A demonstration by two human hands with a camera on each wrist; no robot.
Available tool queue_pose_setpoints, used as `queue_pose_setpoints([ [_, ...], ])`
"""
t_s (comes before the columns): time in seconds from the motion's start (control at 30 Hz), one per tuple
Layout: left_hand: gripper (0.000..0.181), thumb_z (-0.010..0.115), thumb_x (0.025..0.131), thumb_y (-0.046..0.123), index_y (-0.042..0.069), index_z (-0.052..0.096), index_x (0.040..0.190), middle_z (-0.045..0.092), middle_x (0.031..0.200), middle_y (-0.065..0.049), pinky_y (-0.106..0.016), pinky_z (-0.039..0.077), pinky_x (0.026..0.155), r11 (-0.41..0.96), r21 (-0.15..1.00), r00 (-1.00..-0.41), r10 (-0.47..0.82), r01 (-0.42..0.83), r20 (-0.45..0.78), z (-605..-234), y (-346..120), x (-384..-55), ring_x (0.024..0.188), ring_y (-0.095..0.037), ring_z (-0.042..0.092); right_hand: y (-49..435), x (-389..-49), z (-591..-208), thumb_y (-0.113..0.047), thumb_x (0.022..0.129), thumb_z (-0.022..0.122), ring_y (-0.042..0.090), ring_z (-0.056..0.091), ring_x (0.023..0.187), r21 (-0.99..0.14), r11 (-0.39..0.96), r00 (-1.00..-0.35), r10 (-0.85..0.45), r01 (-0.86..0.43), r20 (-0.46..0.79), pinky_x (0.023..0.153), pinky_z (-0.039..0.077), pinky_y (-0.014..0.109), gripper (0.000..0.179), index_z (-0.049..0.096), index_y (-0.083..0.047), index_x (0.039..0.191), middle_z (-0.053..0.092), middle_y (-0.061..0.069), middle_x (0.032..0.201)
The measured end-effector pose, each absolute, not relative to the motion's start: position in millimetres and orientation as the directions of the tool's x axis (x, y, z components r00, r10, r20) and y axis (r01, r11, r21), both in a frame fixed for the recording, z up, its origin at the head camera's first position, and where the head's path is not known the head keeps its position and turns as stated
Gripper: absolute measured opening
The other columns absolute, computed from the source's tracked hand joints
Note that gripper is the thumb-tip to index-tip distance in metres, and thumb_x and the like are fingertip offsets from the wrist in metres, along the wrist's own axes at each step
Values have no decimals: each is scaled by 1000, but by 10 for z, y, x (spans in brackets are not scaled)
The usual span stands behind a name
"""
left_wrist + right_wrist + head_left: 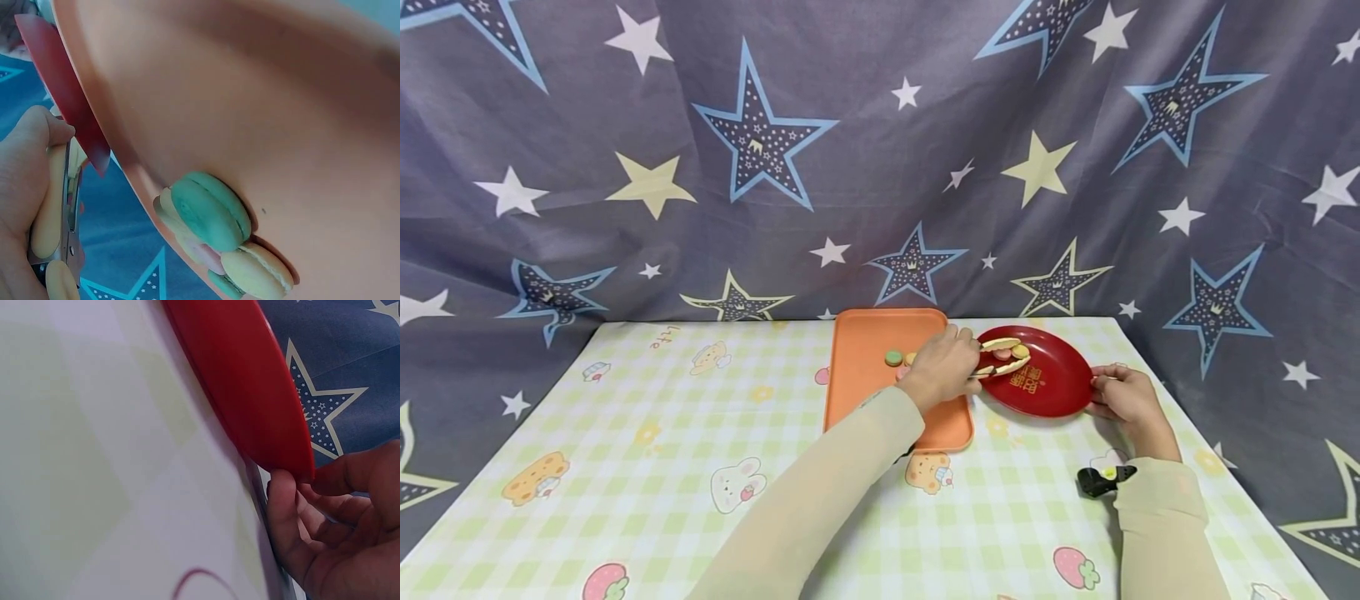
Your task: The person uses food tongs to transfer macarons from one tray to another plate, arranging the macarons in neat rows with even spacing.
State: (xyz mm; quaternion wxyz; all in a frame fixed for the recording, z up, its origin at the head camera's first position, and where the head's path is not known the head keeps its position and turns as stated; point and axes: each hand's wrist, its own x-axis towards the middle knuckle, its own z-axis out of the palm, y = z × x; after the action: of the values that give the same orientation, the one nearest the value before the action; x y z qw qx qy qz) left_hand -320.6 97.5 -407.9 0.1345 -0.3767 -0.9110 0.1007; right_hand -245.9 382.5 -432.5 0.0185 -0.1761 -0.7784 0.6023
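Observation:
My left hand [942, 368] grips a pair of cream-tipped metal tongs [1002, 343] by the handles. The tong tips reach over the red plate [1052, 387], spread apart around a pink macaron [1002, 354] and a yellow macaron [1021, 352]. My right hand [1131, 402] pinches the plate's right rim between thumb and fingers, as the right wrist view shows. Under my left forearm lies an orange tray [859, 367]. On it, the left wrist view shows a green macaron [209, 209] leaning on others, with a pale yellow macaron [256, 272] beside it.
The tray and plate stand side by side at the back of a table with a green checked cloth [662, 467]. A starry grey curtain [850, 183] hangs right behind the table. A black strap device [1105, 481] sits at my right wrist.

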Motion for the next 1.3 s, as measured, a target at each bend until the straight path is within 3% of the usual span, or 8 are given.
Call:
queue_pose_setpoints([
  [0.33, 47, 64, 90, 47, 9, 65, 119, 57, 110, -4, -27, 46, 89, 693, -268, -672, 719, 670, 178, -4000, 889, -3170, 100, -20, 47, 3813, -2458, -4319, -6, 106, 40, 10, 65, 66, -942, 218, -935, 305, 255, -183, 65, 59, 27, 35, 46, 12, 135, 63, -2, 82],
  [0.53, 37, 65, 89, 43, 11, 63, 107, 56, 103, -3, -28, 43, 93, 677, -253, -641, 736, 691, 219, -3937, 756, -3135, 100, -20, 48, 3829, -2464, -4324, -6, 106, 40, 9, 66, 66, -945, 209, -936, 301, 252, -183, 65, 60, 28, 35, 46, 12, 135, 63, -2, 82],
  [0.77, 34, 67, 88, 42, 10, 66, 99, 58, 99, -5, -31, 40, 87, 644, -274, -589, 765, 714, 261, -3896, 511, -3109, 90, -20, 46, 3835, -2462, -4337, -5, 105, 40, 9, 66, 66, -949, 196, -937, 296, 248, -184, 64, 60, 28, 34, 45, 13, 135, 63, -1, 83],
  [1.0, 37, 67, 86, 36, 5, 64, 108, 50, 93, -3, -29, 38, 77, 664, -226, -608, 746, 713, 273, -3834, 163, -3035, 84, -20, 40, 3826, -2458, -4324, -5, 105, 40, 9, 66, 66, -949, 200, -940, 291, 244, -180, 64, 60, 28, 34, 46, 12, 134, 64, -2, 82],
  [1.3, 39, 71, 86, 37, 4, 64, 106, 54, 98, -6, -33, 41, 82, 639, -252, -568, 765, 727, 303, -3909, -304, -2947, 86, -22, 43, 3814, -2450, -4329, -5, 105, 40, 9, 65, 65, -948, 203, -939, 294, 245, -180, 64, 59, 27, 33, 46, 13, 132, 63, -4, 80],
])
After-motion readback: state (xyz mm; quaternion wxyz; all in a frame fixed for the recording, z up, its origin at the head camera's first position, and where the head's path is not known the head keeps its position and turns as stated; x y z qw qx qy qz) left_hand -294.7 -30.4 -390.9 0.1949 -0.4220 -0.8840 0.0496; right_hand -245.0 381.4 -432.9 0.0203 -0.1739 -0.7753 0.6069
